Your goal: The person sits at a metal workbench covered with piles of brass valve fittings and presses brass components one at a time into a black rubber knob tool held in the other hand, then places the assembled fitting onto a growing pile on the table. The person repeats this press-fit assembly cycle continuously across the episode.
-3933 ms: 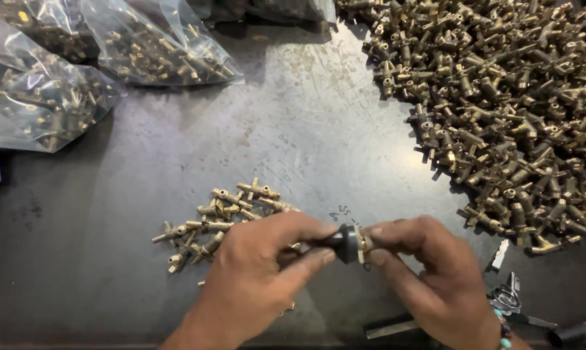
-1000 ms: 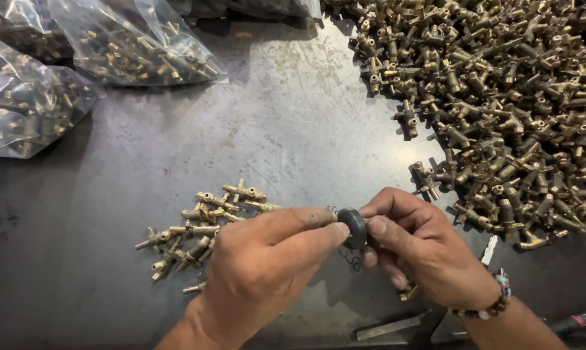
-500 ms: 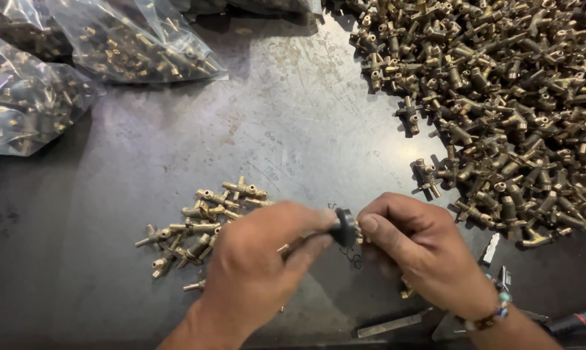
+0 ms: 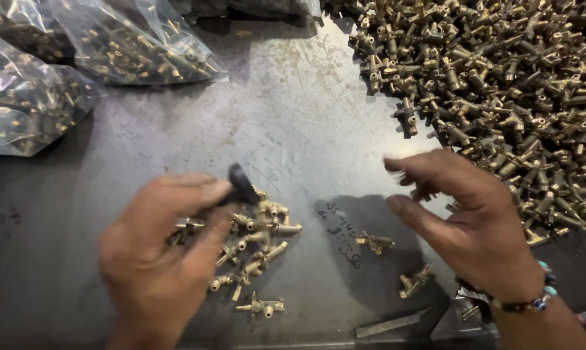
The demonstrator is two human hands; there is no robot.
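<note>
- Black knob (image 4: 242, 183) on a brass fitting sits pinched at the fingertips of the left hand (image 4: 160, 259), held just above the small pile of brass fittings (image 4: 257, 249) on the metal table (image 4: 176, 142). Knob points up and to the right, away from the palm; the fitting's body is mostly hidden by the fingers, so its long axis can't be told exactly.
- Left hand: fingers closed on the knob piece. It's the nearer hand to the small pile, right over its left part.
- Right hand (image 4: 474, 220): fingers loosely spread, holding nothing visible; fingertips blurred. It hangs between the small pile and the big heap of brass fittings (image 4: 500, 84), its far side at the heap's near edge.
- Two loose fittings (image 4: 375, 243) and (image 4: 416, 282) lie on the table below the right hand, apart from both piles.
- Flat metal strip (image 4: 393, 324) at the near edge.
- Containers: clear plastic bags (image 4: 131, 45), (image 4: 27, 104) at far left, filled w/ more brass parts, lying well apart from both hands.
</note>
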